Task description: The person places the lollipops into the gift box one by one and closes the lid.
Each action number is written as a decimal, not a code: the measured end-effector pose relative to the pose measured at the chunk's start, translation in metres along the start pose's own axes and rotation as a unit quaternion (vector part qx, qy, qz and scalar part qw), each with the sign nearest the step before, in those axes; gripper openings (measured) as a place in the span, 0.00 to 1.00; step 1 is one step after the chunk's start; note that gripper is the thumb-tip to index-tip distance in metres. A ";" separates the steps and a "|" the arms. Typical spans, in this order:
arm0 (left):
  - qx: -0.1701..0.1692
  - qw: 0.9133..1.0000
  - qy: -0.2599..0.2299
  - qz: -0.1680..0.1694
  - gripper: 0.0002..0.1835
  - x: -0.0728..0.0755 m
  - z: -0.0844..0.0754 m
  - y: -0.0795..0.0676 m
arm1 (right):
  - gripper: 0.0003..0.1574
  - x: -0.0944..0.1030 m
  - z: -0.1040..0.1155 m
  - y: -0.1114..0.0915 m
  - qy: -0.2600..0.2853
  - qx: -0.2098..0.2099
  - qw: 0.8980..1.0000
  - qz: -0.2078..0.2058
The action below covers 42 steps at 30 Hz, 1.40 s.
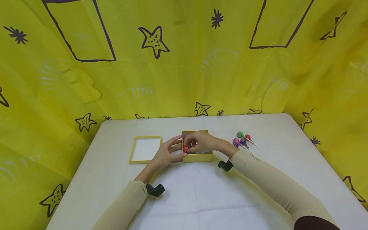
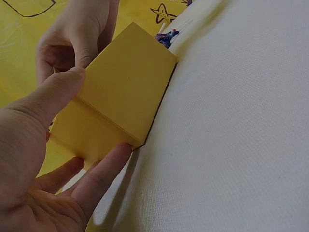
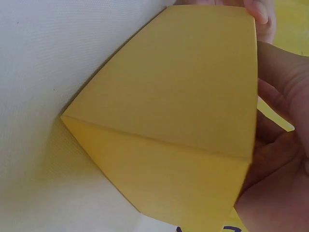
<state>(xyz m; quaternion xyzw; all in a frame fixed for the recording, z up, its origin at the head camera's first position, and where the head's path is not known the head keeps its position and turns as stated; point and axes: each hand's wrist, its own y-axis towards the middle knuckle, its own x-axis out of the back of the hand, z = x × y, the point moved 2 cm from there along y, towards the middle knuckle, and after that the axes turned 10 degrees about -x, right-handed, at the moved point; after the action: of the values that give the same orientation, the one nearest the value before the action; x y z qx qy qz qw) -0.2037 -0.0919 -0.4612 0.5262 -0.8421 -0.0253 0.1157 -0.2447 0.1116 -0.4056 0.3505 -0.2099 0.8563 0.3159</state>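
A small open yellow box (image 1: 198,157) stands on the white table. At its left side is my left hand (image 1: 166,155), thumb at the front corner and spread, fairly straight fingers touching the side wall; the left wrist view shows these fingertips on the yellow wall (image 2: 96,135). My right hand (image 1: 202,141) reaches over the rim into the box, its fingers curled down around a red lollipop (image 1: 185,149). The lollipop's stick is hidden by the hand. From the right wrist, the box's outer wall (image 3: 164,82) covers the fingertips.
Left of the box lies a shallow yellow-edged lid (image 1: 145,149), white inside. Several lollipops lie in a loose pile to the right, among them a green one (image 1: 240,134) and a purple one (image 1: 243,141). A yellow patterned cloth (image 1: 178,80) hangs behind the table.
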 end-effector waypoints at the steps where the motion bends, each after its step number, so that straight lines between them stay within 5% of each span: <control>1: -0.001 1.000 -0.002 0.000 0.44 0.000 0.000 0.000 | 0.06 0.000 0.001 0.000 0.000 0.000 1.000 0.001; 25: 0.002 1.000 0.007 -0.001 0.44 0.000 -0.001 0.000 | 0.11 0.004 0.002 -0.005 0.025 -0.008 0.999 0.023; 42: 0.025 1.000 0.015 -0.010 0.43 0.000 0.000 0.000 | 0.18 0.035 0.001 -0.018 -0.019 -0.011 1.000 -0.022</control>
<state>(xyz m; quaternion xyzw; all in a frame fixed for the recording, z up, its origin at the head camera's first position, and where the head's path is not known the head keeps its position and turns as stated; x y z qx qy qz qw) -0.2033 -0.0919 -0.4613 0.5376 -0.8354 0.0025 0.1144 -0.2513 0.1374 -0.3772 0.3676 -0.2171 0.8401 0.3347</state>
